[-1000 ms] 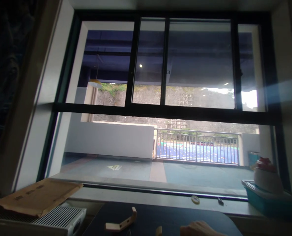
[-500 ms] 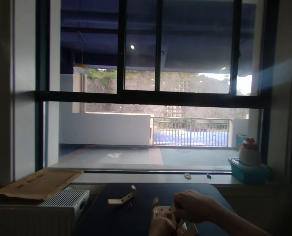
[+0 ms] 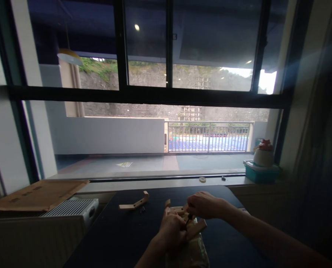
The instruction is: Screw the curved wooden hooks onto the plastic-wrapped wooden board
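Observation:
My right hand (image 3: 205,204) is closed round the dark handle of what looks like a screwdriver (image 3: 189,218), its thin shaft slanting down toward the wood. Just left of it, my left hand (image 3: 173,227) grips an angled wooden piece (image 3: 198,229) and steadies it near the shaft. The tip and the fingers' undersides are hidden. Beneath the wood lies a clear plastic-wrapped pack (image 3: 195,255). A similar bent wooden piece (image 3: 136,204) with dark holes rests to the left, and several small screws (image 3: 142,209) lie beside it.
The dark table (image 3: 110,230) stands against a window sill (image 3: 166,183). On the sill are a roll of tape (image 3: 202,179), a small dark object (image 3: 223,178) and a teal box (image 3: 261,173). A brown envelope (image 3: 40,194) lies on the radiator (image 3: 73,208) at left.
My view has tipped downward and tilted, so the table and both hands appear higher and more of my left forearm shows. Both hands keep their grip at the wooden piece.

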Tool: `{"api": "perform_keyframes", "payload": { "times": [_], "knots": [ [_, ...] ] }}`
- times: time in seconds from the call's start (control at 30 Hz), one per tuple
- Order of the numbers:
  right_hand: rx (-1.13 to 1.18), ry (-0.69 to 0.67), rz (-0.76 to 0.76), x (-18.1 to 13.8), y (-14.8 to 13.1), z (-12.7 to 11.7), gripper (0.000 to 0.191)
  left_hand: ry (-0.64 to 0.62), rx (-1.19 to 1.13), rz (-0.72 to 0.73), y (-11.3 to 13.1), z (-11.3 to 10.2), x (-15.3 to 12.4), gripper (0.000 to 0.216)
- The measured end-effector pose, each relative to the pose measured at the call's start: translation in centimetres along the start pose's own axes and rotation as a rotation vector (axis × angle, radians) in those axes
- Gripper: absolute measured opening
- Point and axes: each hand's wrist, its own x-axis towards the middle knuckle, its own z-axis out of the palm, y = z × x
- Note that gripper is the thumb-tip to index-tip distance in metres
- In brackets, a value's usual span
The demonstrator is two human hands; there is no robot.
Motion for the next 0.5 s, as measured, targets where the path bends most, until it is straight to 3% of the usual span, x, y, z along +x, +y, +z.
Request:
{"api": "perform_keyframes", "payload": {
  "times": [0.27,0.5],
  "knots": [
    [-0.020,-0.008,-0.125,0.1,-0.8,-0.7,0.027,-0.033,-0.027,0.018,0.9,-0.9,-0.2,0.018],
    [-0.063,-0.017,-0.124,-0.2,-1.3,-1.4,0.030,-0.051,-0.097,-0.016,0.7,-0.6,-0.1,0.016]
  ]
}}
